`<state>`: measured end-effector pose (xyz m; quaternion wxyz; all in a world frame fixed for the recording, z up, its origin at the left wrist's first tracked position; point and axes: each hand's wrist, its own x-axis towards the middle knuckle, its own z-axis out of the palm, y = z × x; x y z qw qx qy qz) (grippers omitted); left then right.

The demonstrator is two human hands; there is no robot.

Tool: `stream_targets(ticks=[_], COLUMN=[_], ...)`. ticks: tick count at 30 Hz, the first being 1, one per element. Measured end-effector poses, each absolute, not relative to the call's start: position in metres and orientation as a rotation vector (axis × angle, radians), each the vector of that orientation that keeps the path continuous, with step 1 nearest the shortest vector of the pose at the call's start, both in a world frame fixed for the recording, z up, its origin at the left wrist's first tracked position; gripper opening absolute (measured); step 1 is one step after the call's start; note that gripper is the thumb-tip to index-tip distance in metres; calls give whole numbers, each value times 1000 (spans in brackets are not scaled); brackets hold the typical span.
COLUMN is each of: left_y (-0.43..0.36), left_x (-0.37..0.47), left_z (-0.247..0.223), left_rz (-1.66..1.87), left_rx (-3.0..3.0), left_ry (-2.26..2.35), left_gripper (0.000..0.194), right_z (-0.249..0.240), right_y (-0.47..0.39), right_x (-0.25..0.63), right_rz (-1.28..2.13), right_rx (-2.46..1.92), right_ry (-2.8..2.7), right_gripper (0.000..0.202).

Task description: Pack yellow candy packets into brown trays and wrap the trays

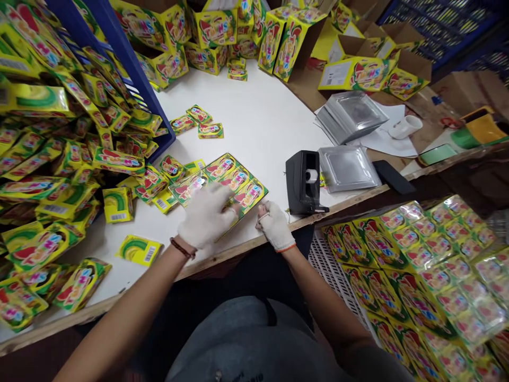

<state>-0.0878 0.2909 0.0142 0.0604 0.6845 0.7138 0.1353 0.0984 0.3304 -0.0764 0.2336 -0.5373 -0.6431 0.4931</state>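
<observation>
My left hand (pixel 209 215), in a white glove with bare fingertips, lies over a flat block of small candy boxes (pixel 234 178). Its fingers are stretched out across the block and hide part of it. The block is yellow and green with fruit pictures, several boxes side by side. Close to its lower right corner, my right hand (pixel 275 227), gloved the same way, has its fingers curled in a pinch. Whatever may be between those fingertips is hidden. A black tape dispenser (pixel 299 183) stands to the right of my right hand.
A blue crate (pixel 149 101) spills loose candy boxes (pixel 119 159) at left. Printed cartons (pixel 214 29) line the back. Clear plastic trays (pixel 350 167) lie right of the dispenser, near a white cup (pixel 405 127). Wrapped packs (pixel 377 241) fill the lower right, below the wooden table edge (pixel 238 246).
</observation>
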Motion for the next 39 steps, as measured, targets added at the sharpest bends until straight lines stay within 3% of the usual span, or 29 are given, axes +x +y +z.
stream_targets(ticks=[2, 5, 9, 14, 19, 22, 25, 29, 33, 39], left_y=[293, 287, 253, 214, 222, 231, 242, 266, 284, 284], left_x=[-126, -163, -142, -84, -86, -92, -92, -83, -74, -74], left_z=[7, -14, -35, -43, -45, -46, -48, -55, -56, -53], left_rz=[677, 780, 820, 755, 684, 659, 709, 795, 758, 830], left_rx=[1968, 1843, 1887, 2170, 2697, 2796, 2822, 2761, 2640, 2693], left_ry=[2412, 2361, 2277, 2390, 1838, 1753, 1755, 1804, 1879, 1862], left_gripper=[30, 35, 38, 33, 28, 22, 18, 16, 21, 20], right_z=[-71, -64, -55, -39, -25, -26, -36, -52, -52, -35], right_y=[331, 352, 402, 421, 395, 390, 393, 397, 395, 352], right_x=[95, 88, 79, 79, 133, 189, 232, 242, 231, 234], right_rz=[1402, 1407, 1304, 900, 420, 126, 348, 793, 726, 610], right_rx=[-1429, -1397, -1378, -1412, -1180, -1386, -1678, -1631, -1609, -1616], right_ry=[-1674, -1699, -1826, -2042, -2108, -1896, -1780, -1781, -1758, -1661], right_gripper=[37, 42, 30, 37, 28, 31, 45, 48, 34, 32])
